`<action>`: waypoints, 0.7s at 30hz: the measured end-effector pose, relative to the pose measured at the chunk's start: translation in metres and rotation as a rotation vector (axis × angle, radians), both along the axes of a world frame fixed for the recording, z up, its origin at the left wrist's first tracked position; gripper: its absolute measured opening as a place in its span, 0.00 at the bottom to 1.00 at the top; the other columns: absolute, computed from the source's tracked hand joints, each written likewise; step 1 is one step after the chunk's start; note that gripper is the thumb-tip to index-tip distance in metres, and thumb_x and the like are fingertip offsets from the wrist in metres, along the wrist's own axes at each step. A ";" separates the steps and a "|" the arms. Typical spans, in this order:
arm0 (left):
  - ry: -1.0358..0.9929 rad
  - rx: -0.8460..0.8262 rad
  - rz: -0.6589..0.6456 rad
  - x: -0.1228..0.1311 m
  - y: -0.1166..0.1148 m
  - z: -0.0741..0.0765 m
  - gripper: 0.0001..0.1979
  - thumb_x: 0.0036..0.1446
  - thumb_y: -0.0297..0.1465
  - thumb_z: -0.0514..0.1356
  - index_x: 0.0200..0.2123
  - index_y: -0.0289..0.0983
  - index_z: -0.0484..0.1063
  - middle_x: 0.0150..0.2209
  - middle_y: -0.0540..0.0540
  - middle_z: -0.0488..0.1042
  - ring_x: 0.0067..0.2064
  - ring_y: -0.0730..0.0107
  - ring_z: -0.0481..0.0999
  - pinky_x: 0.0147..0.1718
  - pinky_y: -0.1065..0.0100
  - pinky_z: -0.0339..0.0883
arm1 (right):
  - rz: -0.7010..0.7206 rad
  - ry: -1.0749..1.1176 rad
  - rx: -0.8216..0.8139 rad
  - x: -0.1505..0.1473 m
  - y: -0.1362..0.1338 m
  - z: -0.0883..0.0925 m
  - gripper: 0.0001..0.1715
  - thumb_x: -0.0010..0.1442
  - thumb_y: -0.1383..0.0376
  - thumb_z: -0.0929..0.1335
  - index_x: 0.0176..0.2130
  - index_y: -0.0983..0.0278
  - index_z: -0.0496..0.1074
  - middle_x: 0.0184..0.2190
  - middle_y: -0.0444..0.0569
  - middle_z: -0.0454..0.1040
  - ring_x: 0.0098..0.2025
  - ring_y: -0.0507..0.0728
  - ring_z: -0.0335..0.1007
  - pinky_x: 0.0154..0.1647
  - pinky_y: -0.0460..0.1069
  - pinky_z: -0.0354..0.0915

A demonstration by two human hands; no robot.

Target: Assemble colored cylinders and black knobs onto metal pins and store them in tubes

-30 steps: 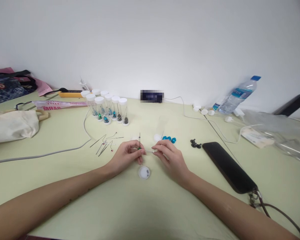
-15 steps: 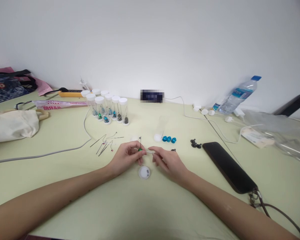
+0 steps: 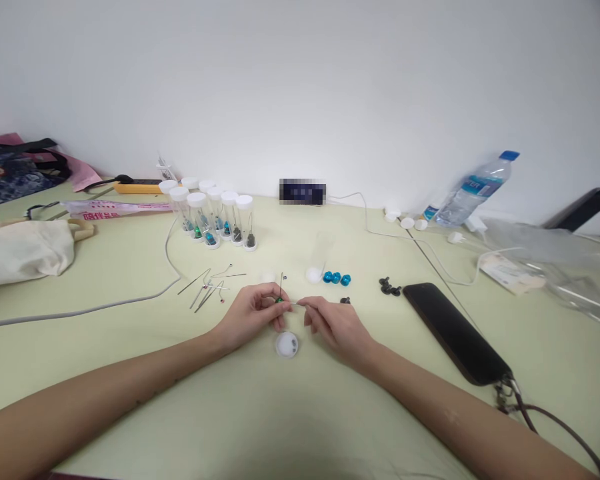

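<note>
My left hand [image 3: 253, 312] pinches a thin metal pin [image 3: 281, 285] that stands upright with a small green bead [image 3: 279, 301] on it. My right hand [image 3: 330, 321] is closed in a pinch on a thin metal wire [image 3: 293, 303] that runs from its fingertips to the green bead. Both hands hover just above the pale green table [image 3: 290, 413]. A small white lid [image 3: 287, 345] with dark specks in it lies on the table right below the hands. Three blue beads [image 3: 337, 278] lie just beyond my right hand.
Several loose metal pins [image 3: 207, 289] lie left of my hands. Capped clear tubes [image 3: 215, 220] with beads stand farther back. A black phone [image 3: 453, 332], small black beads [image 3: 390, 287], a white cable [image 3: 420, 247] and a water bottle [image 3: 473, 190] are on the right. A cloth bag [image 3: 25, 250] is far left.
My right hand has drawn back toward me and slid left, nearer the left hand, exposing a dark bead on the table behind it. The upright pin now tilts slightly.
</note>
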State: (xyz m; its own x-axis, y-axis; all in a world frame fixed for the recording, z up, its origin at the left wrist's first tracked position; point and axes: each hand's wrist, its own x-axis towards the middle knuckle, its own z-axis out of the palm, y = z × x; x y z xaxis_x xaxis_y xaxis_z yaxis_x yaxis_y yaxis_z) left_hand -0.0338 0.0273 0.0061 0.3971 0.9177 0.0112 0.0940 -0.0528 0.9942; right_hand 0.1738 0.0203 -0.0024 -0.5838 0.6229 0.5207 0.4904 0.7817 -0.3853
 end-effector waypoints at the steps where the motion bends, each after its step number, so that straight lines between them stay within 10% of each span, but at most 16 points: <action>1: 0.006 0.006 -0.002 0.000 0.000 0.000 0.08 0.57 0.35 0.60 0.33 0.35 0.71 0.21 0.49 0.74 0.24 0.71 0.74 0.29 0.69 0.69 | 0.001 -0.021 -0.022 0.000 0.000 0.000 0.13 0.69 0.68 0.54 0.48 0.63 0.63 0.25 0.43 0.72 0.23 0.49 0.68 0.26 0.44 0.63; 21: -0.012 -0.031 0.012 0.000 -0.002 0.000 0.08 0.54 0.36 0.62 0.33 0.36 0.71 0.19 0.52 0.74 0.22 0.71 0.75 0.26 0.70 0.69 | -0.177 -0.104 0.070 -0.002 0.002 0.002 0.22 0.69 0.64 0.54 0.26 0.63 0.62 0.19 0.42 0.65 0.20 0.49 0.59 0.23 0.44 0.56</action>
State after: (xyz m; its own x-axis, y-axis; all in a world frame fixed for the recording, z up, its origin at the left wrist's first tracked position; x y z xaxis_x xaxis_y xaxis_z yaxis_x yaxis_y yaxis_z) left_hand -0.0335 0.0256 0.0061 0.3861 0.9224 -0.0129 0.0824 -0.0206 0.9964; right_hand 0.1713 0.0225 -0.0002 -0.5213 0.6849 0.5091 0.6569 0.7028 -0.2729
